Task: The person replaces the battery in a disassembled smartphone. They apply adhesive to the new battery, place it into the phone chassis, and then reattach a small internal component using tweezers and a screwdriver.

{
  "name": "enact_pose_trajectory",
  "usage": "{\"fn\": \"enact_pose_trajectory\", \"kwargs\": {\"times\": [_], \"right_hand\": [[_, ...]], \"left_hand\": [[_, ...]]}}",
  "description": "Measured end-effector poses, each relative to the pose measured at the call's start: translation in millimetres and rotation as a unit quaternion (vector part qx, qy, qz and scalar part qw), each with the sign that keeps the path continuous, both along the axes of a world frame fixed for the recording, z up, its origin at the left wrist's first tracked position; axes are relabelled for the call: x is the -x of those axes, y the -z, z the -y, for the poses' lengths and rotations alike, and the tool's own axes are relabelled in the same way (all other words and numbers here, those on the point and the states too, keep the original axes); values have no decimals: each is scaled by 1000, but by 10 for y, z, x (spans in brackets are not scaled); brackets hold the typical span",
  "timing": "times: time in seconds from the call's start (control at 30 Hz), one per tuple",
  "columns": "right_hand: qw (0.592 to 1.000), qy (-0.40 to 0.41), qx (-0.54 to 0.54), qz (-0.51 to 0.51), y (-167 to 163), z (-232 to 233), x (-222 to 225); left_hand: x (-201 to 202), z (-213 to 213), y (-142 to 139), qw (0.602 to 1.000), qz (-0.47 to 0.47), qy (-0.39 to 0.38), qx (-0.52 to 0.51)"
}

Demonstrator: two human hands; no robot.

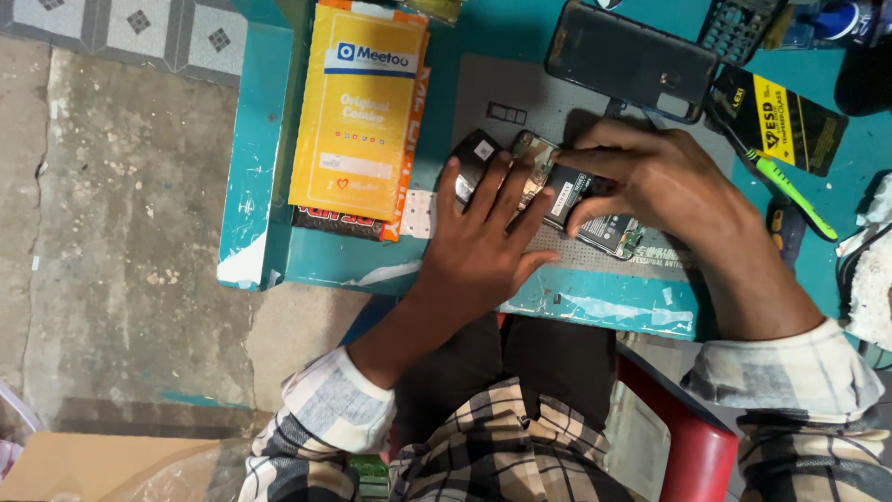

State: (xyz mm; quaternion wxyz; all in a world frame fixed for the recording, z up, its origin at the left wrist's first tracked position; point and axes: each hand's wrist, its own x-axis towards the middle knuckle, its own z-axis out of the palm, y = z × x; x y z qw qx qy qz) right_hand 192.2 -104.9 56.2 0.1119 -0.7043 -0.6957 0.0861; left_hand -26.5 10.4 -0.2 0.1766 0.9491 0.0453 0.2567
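An opened phone (595, 218) with its circuit board and black battery showing lies on a grey work mat (483, 93) on the teal table. My left hand (478, 242) rests flat over the phone's left end, fingers spread across it and pressing it down. My right hand (650, 172) comes in from the right, its fingertips pinched on the black battery part in the phone's middle. The phone's left part is mostly hidden under my fingers.
A yellow-and-orange box (358, 112) lies on other flat packs at the left. A dark phone back cover (632, 60) lies at the top, a black-and-yellow packet (785, 121) and a green-handled tool (790, 191) at the right. The table edge (604, 311) is near my lap.
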Motion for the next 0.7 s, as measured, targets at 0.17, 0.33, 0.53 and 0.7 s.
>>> {"fn": "enact_pose_trajectory", "kwargs": {"times": [0.17,0.33,0.53,0.7], "right_hand": [[994,18,-58,-87,99,28,-41],[992,10,-79,-96,128,-5,-68],[995,-1,-99,-8,33,-107,2],[984,-12,-159,-75,-172,-152,45]], "left_hand": [[-19,-13,8,1000,-4,2,-7],[-20,-30,68,1000,-5,-4,1],[-58,-50,-18,1000,-14,-5,-6],[-122,-23,-242,999,-39,-18,-33]]}}
